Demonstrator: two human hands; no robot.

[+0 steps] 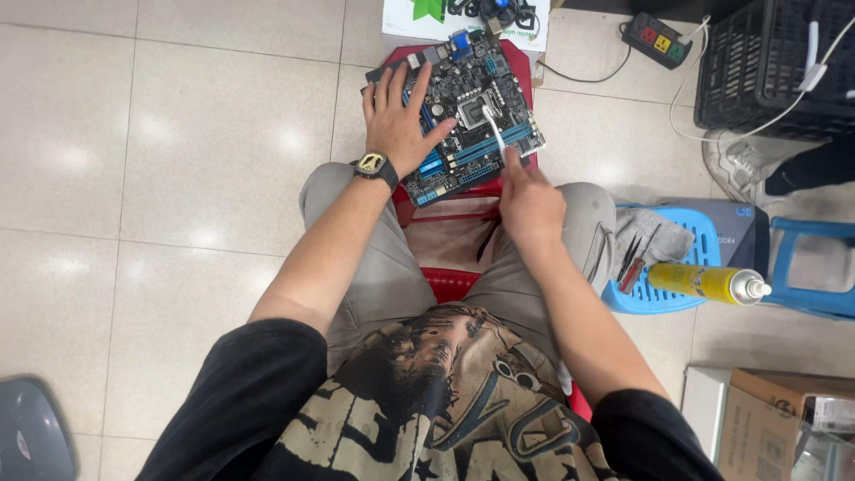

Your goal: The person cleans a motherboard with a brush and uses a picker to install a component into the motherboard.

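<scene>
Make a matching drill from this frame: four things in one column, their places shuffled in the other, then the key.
Things:
1. left hand
2. white brush
3. yellow spray can
4. power strip

Places:
A. lying on the blue stool
B. on the floor at the top, near the black crate
C. flat on the motherboard
D. in the right hand, tip at the board's socket

Pairs: 1-C, 2-D, 3-A, 4-B

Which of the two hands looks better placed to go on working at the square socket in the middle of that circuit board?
Probably the right hand: it holds a thin white tool whose tip reaches the socket. The left hand lies flat on the circuit board, apparently steadying it.
</scene>
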